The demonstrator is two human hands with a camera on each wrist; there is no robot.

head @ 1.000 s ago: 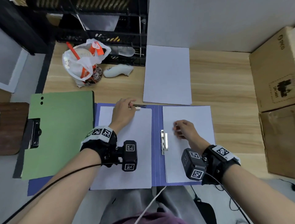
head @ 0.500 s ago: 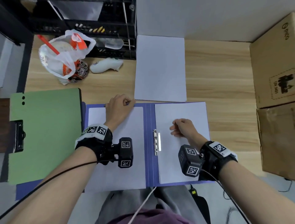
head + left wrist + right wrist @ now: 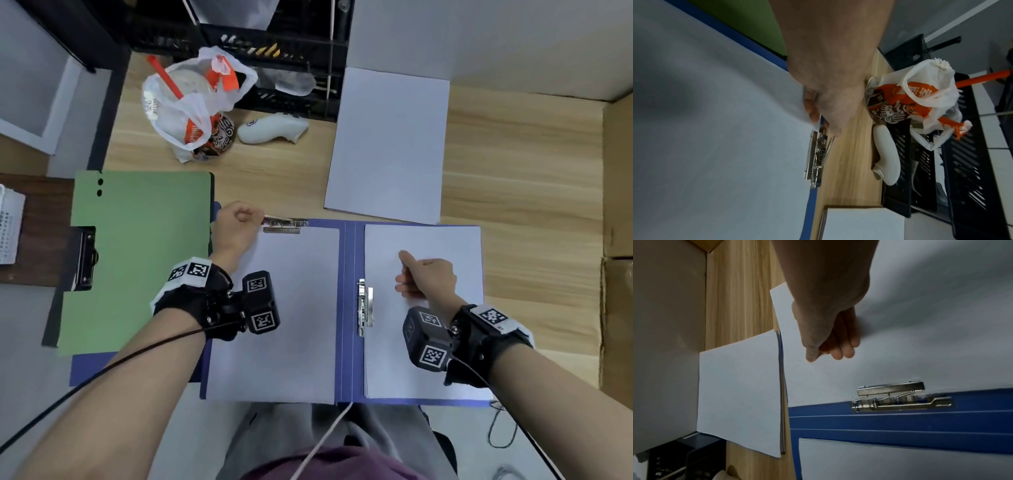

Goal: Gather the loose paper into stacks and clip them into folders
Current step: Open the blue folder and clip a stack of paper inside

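We had slid our left hand (image 3: 236, 226) a little out to its own side, so the top clip (image 3: 284, 224) showed whole beside our fingers. A moment before, the hand had covered it. Our right hand (image 3: 424, 279) had hardly moved.

We think this meant the clip was being pushed shut on the paper, or had only just shut. We could not tell which.

The blue folder (image 3: 346, 308) lay open and flat under both hands. The left paper stack (image 3: 291, 325) lay under our left wrist, with its top edge tucked under the top clip's bar. The right paper stack (image 3: 387, 370) lay under our right hand, and the side clip (image 3: 364, 308) held its edge between our two hands. One more loose stack (image 3: 390, 144) waited past our fingertips. A green folder (image 3: 137, 257) lay outside our left hand.

Our hands were apart. The left one pinched the thin end of the top clip's handle. The right one rested on the paper with its fingers curled in, holding nothing.
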